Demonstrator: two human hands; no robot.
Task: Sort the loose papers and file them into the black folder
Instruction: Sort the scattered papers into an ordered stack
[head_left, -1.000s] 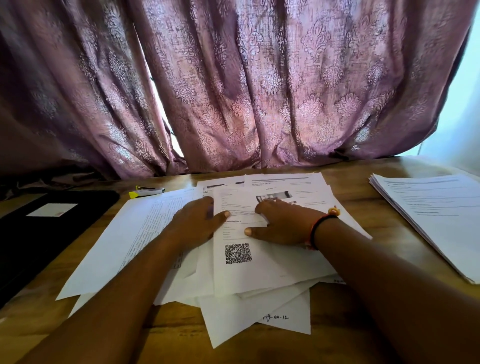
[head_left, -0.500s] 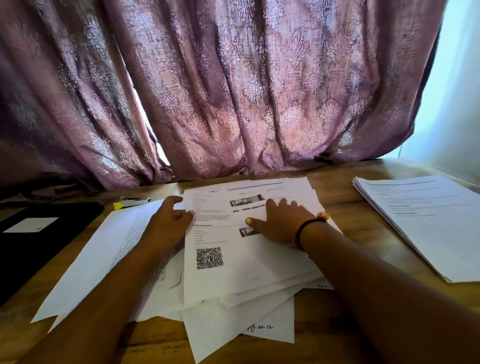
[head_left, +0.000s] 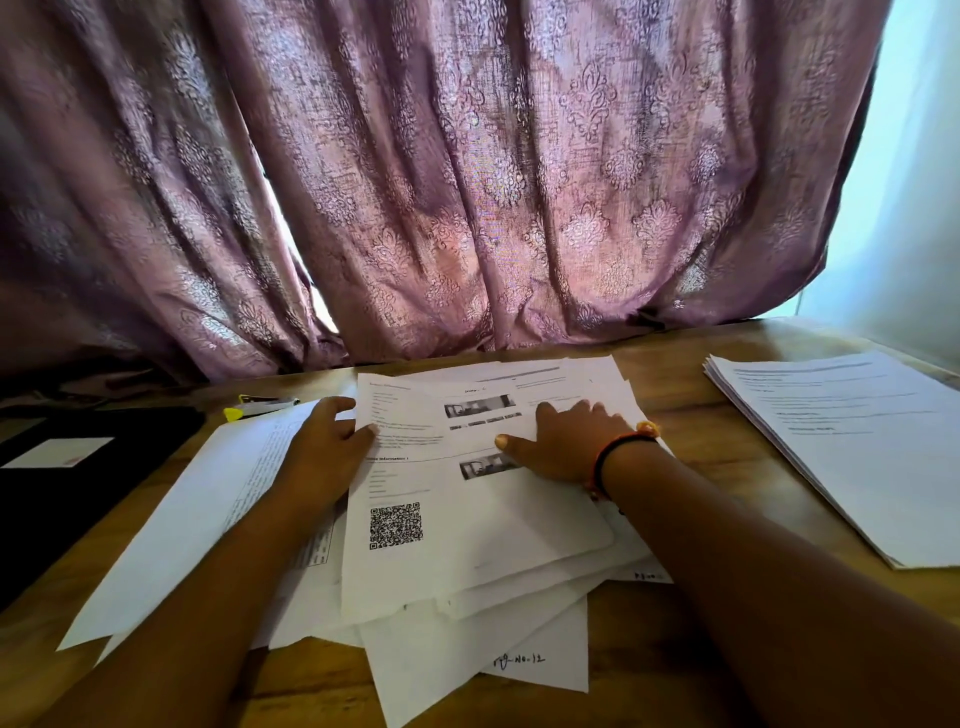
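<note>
Purple patterned curtains hang behind a wooden table, and we see the loose papers fanned out in an untidy pile at its middle, their corners pointing several ways. On top lies a printed sheet with a QR code, its long axis running away from us toward the curtains, its heading at the far end. We see the right hand, a bracelet on its wrist, lying flat on the upper right part of the pile with fingers straight and spread, gripping nothing. The left hand sits at this sheet's left edge with its thumb on the paper; we cannot tell whether its fingers slip under the edge to pinch it. Closed and flat at the table's left edge, well apart from the pile, lies the black folder, a white label on its cover. Beyond it rests a yellow highlighter. To our right lies a neat stack of pages, its long axis slanting toward the near right.
</note>
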